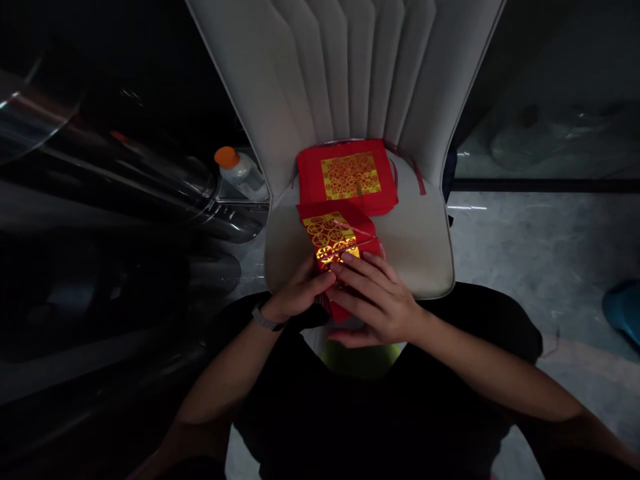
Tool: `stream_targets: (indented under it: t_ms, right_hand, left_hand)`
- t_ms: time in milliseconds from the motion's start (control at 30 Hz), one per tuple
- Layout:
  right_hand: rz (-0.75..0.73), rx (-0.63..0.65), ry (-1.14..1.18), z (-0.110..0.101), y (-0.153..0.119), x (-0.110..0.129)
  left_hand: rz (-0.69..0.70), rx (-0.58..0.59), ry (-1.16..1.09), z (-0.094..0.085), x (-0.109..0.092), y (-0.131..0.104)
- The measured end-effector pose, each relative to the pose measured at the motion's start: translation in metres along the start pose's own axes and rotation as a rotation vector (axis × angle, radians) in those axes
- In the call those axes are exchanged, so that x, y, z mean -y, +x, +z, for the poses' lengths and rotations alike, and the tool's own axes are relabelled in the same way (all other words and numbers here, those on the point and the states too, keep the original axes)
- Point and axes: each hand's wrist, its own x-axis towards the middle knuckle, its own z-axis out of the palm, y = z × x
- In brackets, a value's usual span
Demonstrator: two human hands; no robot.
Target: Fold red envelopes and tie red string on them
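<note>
A red bag with a gold pattern (327, 230) is tilted above the front of the chair seat, a thin string across it. My left hand (301, 291) grips its lower left side, the thumb on its face and the other fingers hidden behind. My right hand (377, 303) lies over its lower right part with the fingers spread across the surface. Behind it, a stack of similar red bags (387, 193) with gold squares lies flat on the seat, red strings showing at its edges.
The pale chair (425, 247) has a ribbed backrest. At its left stands a white bottle with an orange cap (243, 172), near dark shiny cylinders (200, 183). Something green (360, 360) shows below the hands. A blue object (625, 310) is at the far right.
</note>
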Motion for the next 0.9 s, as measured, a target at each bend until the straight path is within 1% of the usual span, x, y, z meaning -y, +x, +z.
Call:
stream_targets:
  t_ms: [33, 67, 133, 233, 267, 333, 367, 433, 467, 533, 567, 633, 667, 767, 833, 900]
  right_hand:
    - [0.008, 0.001, 0.015, -0.003, 0.0, -0.001]
    - [0.032, -0.009, 0.031, -0.006, 0.0, -0.003]
    - [0.111, -0.071, 0.04, -0.013, 0.002, -0.008]
    - [0.222, -0.212, 0.002, -0.025, 0.008, -0.015]
    - [0.255, -0.237, -0.003, -0.028, 0.01, -0.017]
    - [0.339, -0.235, 0.02, -0.033, 0.015, -0.022]
    - [0.4, -0.212, 0.052, -0.034, 0.016, -0.026]
    - [0.546, -0.143, 0.182, -0.032, 0.016, -0.036]
    - [0.62, -0.104, 0.289, -0.03, 0.014, -0.042]
    - [0.74, -0.046, 0.574, -0.023, 0.009, -0.053]
    - [0.783, -0.038, 0.714, -0.019, 0.007, -0.058]
    - [0.825, -0.09, 0.896, -0.014, 0.004, -0.065]
    - [0.829, -0.143, 0.929, -0.012, 0.004, -0.068]
    - [0.806, -0.316, 0.88, -0.012, 0.007, -0.07]
    - [0.788, -0.387, 0.827, -0.014, 0.01, -0.068]
    - [0.757, -0.429, 0.795, -0.017, 0.012, -0.064]
  left_hand:
    - [-0.01, -0.024, -0.057, 0.001, -0.001, 0.0]
    - [-0.015, -0.042, -0.066, 0.002, -0.002, 0.0]
    - [-0.035, -0.056, -0.067, 0.004, -0.004, 0.001]
    - [-0.059, 0.003, -0.086, 0.007, -0.003, 0.004]
    - [-0.066, 0.03, -0.089, 0.008, -0.002, 0.004]
    - [-0.069, 0.065, -0.075, 0.009, 0.0, 0.006]
    - [-0.066, 0.077, -0.061, 0.009, 0.0, 0.007]
    - [-0.06, 0.112, -0.033, 0.01, 0.0, 0.008]
    - [-0.061, 0.134, -0.022, 0.01, 0.0, 0.008]
    - [-0.061, 0.169, -0.015, 0.012, 0.0, 0.009]
    - [-0.059, 0.18, -0.019, 0.012, -0.001, 0.009]
    - [-0.061, 0.192, -0.057, 0.014, -0.001, 0.01]
    - [-0.073, 0.198, -0.091, 0.014, -0.001, 0.01]
    - [-0.144, 0.188, -0.203, 0.014, -0.001, 0.009]
    - [-0.18, 0.164, -0.241, 0.014, 0.001, 0.009]
    - [-0.195, 0.131, -0.261, 0.015, 0.003, 0.01]
